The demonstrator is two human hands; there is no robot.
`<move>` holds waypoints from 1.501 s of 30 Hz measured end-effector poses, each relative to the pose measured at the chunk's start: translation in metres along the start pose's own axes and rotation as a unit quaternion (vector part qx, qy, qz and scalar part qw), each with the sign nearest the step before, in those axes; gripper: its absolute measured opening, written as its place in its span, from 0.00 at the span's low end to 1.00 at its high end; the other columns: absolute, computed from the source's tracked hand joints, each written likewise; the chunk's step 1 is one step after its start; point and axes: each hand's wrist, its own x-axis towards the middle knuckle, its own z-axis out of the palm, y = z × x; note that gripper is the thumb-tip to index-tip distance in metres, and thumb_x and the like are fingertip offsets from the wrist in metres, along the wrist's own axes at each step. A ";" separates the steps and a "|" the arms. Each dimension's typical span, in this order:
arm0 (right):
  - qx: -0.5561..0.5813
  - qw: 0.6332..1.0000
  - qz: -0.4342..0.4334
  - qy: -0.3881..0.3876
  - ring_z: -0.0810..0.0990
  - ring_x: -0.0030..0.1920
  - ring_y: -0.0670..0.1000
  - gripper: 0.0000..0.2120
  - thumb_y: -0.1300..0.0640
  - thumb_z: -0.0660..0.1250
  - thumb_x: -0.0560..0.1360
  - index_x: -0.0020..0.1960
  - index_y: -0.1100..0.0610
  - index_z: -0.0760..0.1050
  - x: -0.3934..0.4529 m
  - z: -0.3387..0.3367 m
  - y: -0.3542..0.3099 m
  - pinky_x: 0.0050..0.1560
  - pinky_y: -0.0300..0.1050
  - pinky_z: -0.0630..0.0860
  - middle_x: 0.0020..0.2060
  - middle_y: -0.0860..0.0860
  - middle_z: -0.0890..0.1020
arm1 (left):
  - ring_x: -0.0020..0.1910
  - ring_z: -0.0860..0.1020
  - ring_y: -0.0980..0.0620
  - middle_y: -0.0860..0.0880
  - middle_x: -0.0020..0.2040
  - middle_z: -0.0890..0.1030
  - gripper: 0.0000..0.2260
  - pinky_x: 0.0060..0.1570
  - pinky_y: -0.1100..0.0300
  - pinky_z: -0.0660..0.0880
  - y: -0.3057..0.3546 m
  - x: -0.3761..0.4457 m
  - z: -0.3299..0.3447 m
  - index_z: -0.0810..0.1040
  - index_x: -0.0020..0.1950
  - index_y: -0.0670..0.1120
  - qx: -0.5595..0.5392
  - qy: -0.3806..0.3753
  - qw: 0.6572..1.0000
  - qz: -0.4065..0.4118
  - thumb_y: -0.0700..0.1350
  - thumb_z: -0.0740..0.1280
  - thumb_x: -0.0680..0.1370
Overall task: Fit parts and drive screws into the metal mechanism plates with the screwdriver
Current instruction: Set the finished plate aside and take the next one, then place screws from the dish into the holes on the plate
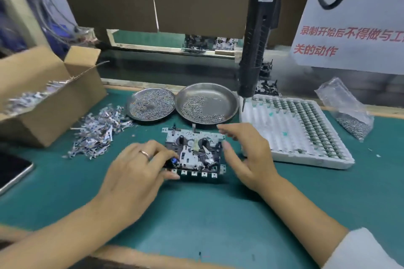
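- Nearest the camera, the left hand (pixel 140 166) grips the near-left edge of the mechanism plate (pixel 194 152), fingers curled over it and thumb at its front row of tabs.
- Right hand (pixel 244 155) hovers just beside the plate's right edge, fingers loosely spread and holding nothing; whether a fingertip touches the plate cannot be told through the blur.
- That plate lies flat on the green worktop (pixel 196 214), between both hands, already carrying black and silver parts.
- Overhead, the screwdriver (pixel 258 35) hangs untouched, its bit above the corner of the white foam tray (pixel 295 133), so no screw is being driven now.
- Supplies wait behind: two steel dishes of screws (pixel 205 102), a loose heap of metal strips (pixel 98 133) beside a cardboard box (pixel 43 94).
- By my judgement, the work sits at positioning or part-fitting; picking a screw and driving it remain for this plate.
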 end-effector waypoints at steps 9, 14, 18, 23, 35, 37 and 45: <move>-0.146 0.947 -0.099 -0.270 0.77 0.55 0.54 0.20 0.44 0.66 0.75 0.61 0.55 0.77 -0.002 0.010 -0.004 0.54 0.51 0.73 0.57 0.50 0.80 | 0.46 0.77 0.56 0.55 0.52 0.78 0.24 0.50 0.63 0.70 -0.038 -0.003 0.015 0.80 0.60 0.50 -0.159 -0.028 0.982 -0.096 0.64 0.61 0.72; -0.149 0.947 -0.044 -0.281 0.76 0.59 0.54 0.21 0.45 0.63 0.76 0.64 0.55 0.76 -0.003 0.013 -0.002 0.56 0.53 0.73 0.60 0.49 0.78 | 0.52 0.77 0.39 0.43 0.52 0.81 0.14 0.53 0.47 0.67 -0.107 0.011 0.016 0.80 0.59 0.45 0.062 -0.006 0.979 -0.193 0.48 0.70 0.76; -0.134 0.946 -0.029 -0.293 0.75 0.61 0.55 0.21 0.45 0.64 0.77 0.64 0.56 0.75 -0.002 0.014 -0.001 0.59 0.53 0.72 0.61 0.50 0.77 | 0.53 0.76 0.40 0.43 0.53 0.80 0.14 0.54 0.49 0.62 -0.126 0.013 0.023 0.80 0.56 0.46 0.085 -0.051 0.964 -0.246 0.50 0.72 0.73; -0.123 0.947 -0.025 -0.296 0.74 0.62 0.56 0.21 0.46 0.63 0.77 0.64 0.57 0.75 -0.003 0.013 0.000 0.59 0.54 0.73 0.62 0.51 0.77 | 0.47 0.76 0.41 0.44 0.48 0.79 0.04 0.53 0.49 0.62 -0.127 0.017 0.025 0.83 0.46 0.46 0.121 -0.031 0.968 -0.217 0.45 0.73 0.73; -0.108 0.954 -0.029 -0.279 0.75 0.61 0.54 0.19 0.47 0.65 0.76 0.62 0.57 0.77 -0.003 0.014 0.000 0.59 0.53 0.74 0.60 0.51 0.77 | 0.44 0.77 0.50 0.52 0.44 0.80 0.06 0.46 0.56 0.71 -0.133 0.035 -0.005 0.82 0.46 0.50 -0.248 -0.022 0.859 -0.447 0.51 0.71 0.75; -0.103 0.954 -0.028 -0.279 0.74 0.61 0.54 0.20 0.47 0.65 0.76 0.62 0.57 0.77 -0.003 0.014 0.001 0.59 0.53 0.73 0.61 0.51 0.77 | 0.46 0.76 0.54 0.53 0.47 0.80 0.06 0.50 0.57 0.68 -0.138 0.038 -0.014 0.82 0.45 0.49 -0.337 -0.051 0.806 -0.485 0.51 0.71 0.74; -0.085 0.970 -0.032 -0.225 0.75 0.60 0.54 0.19 0.45 0.63 0.77 0.61 0.57 0.78 -0.003 0.015 0.000 0.59 0.54 0.72 0.58 0.50 0.79 | 0.36 0.71 0.54 0.54 0.37 0.78 0.05 0.41 0.60 0.68 -0.116 0.039 -0.031 0.80 0.43 0.47 -0.383 -0.071 0.807 -0.445 0.46 0.68 0.77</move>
